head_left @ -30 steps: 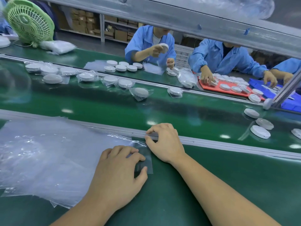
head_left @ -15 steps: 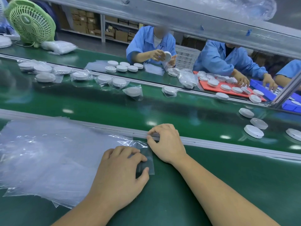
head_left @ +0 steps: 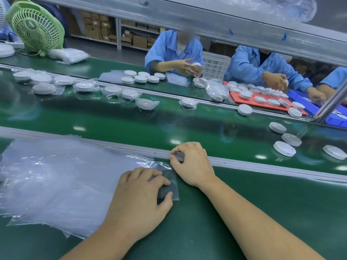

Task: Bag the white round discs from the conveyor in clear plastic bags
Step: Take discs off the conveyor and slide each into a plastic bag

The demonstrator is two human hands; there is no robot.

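A stack of clear plastic bags (head_left: 56,181) lies on the green table in front of me. My left hand (head_left: 139,201) rests flat on the stack's right end, fingers pressing the top bag. My right hand (head_left: 191,164) pinches the far right corner of that top bag (head_left: 170,186) beside the metal rail. Bare white round discs (head_left: 284,148) lie on the green conveyor (head_left: 169,124) at the right, apart from both hands. Several bagged discs (head_left: 147,103) lie further along the belt to the left.
A metal rail (head_left: 262,166) separates my table from the belt. Across it, people in blue coats handle discs over a red tray (head_left: 236,96) and a blue bin (head_left: 336,121). A green fan (head_left: 35,27) stands far left. An overhead beam (head_left: 206,17) crosses the top.
The discs on the belt have drifted left. My hands have stayed on the top bag, the right fingers pinching its corner a little more tightly.
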